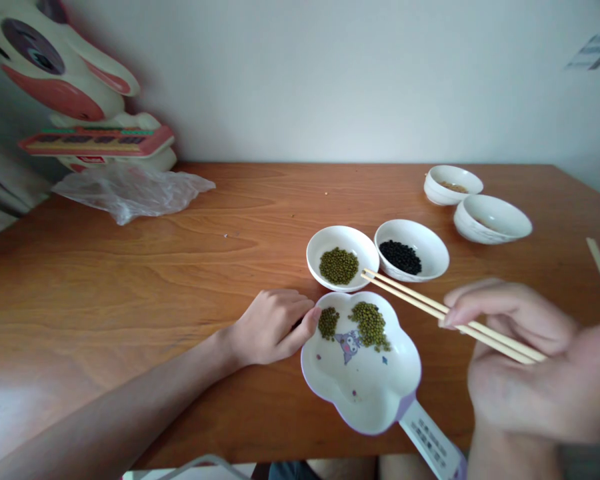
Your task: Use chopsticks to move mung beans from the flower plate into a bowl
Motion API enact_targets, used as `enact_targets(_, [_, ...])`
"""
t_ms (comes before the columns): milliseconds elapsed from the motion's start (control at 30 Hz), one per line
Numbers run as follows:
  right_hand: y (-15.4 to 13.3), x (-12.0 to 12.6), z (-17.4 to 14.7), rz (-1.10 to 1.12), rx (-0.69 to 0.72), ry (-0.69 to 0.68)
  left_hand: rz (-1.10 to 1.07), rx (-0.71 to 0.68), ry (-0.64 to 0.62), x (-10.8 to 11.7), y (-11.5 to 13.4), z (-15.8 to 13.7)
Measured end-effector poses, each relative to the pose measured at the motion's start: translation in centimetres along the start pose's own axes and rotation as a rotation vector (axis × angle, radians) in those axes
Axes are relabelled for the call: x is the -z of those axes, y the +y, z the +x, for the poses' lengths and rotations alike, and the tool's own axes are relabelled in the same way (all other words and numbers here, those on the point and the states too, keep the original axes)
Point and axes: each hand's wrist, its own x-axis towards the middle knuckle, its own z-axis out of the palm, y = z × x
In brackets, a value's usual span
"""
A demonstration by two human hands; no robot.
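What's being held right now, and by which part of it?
The right hand holds chopsticks by their rear half. The left hand is at the handled dish's rim; any grip there is unclear.

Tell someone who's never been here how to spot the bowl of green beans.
On the wooden table, find the flower-shaped dish. The white bowl of green beans stands beyond its far edge, near the tips of the chopsticks. Its green contents set it apart from the bowl of black beans on its right.
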Motion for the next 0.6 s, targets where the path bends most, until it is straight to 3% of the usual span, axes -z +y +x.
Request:
enact_targets(133, [1.0, 0.0, 0.3, -0.039, -0.091, 0.012, 0.006, 0.008, 0.002, 0.0, 0.0, 0.1])
enact_targets(333, [0.7, 2.1, 0.4, 0.012, -0.069, -0.083, 0.005, 0.012, -0.004, 0.1, 0.1, 0.1])
enact_targets(467, [-1.9, 1.9, 1.8, 0.102, -0.096, -0.277, -0.031, 0.01, -0.016, -0.1, -0.1, 0.1])
enact_targets(533, [-3.5, 1.3, 3.4, 0.143, -0.177, -0.386, -0.047, 0.009, -0.014, -0.1, -0.2, 0.1])
enact_targets(600, [-4.6, 0.7, 5.4, 0.152, -0.154, -0.507, -0.051, 0.007, -0.014, -0.1, -0.1, 0.2])
